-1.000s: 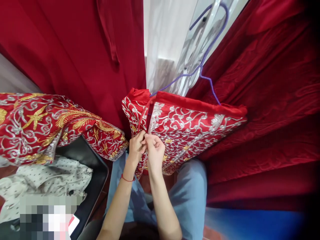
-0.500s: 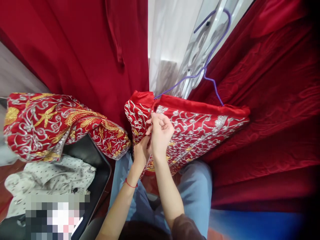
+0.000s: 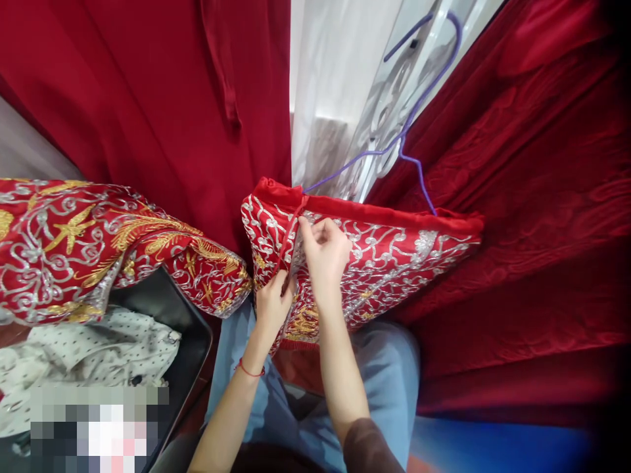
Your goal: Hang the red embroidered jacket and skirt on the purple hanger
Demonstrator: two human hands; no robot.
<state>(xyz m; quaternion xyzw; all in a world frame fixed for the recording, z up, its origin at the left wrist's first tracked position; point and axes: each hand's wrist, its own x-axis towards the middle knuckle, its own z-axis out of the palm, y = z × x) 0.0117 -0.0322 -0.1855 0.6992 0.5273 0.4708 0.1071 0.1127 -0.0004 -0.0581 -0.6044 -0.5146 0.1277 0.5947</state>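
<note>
A red embroidered skirt-like garment (image 3: 394,246) with silver and gold patterns and a plain red waistband hangs in front of me on a purple hanger (image 3: 409,125). An opening with a thin red edge runs down its left part. My left hand (image 3: 274,299) is closed on the garment's edge low on this opening. Higher up, my right hand (image 3: 328,246) pinches at the opening's right edge, just under the waistband. What lies between its fingertips is too small to make out beyond fabric.
Another red embroidered garment (image 3: 142,243) lies over a black chair (image 3: 190,328) at left. A white dotted cloth (image 3: 103,341) rests on the seat. Red curtains (image 3: 148,85) hang on both sides, with a white ornate frame (image 3: 379,125) behind the hanger.
My hands have moved apart: the right slightly up and right, the left a little down and left. The opening's red edge shows more between them. The view has shifted slightly right.
</note>
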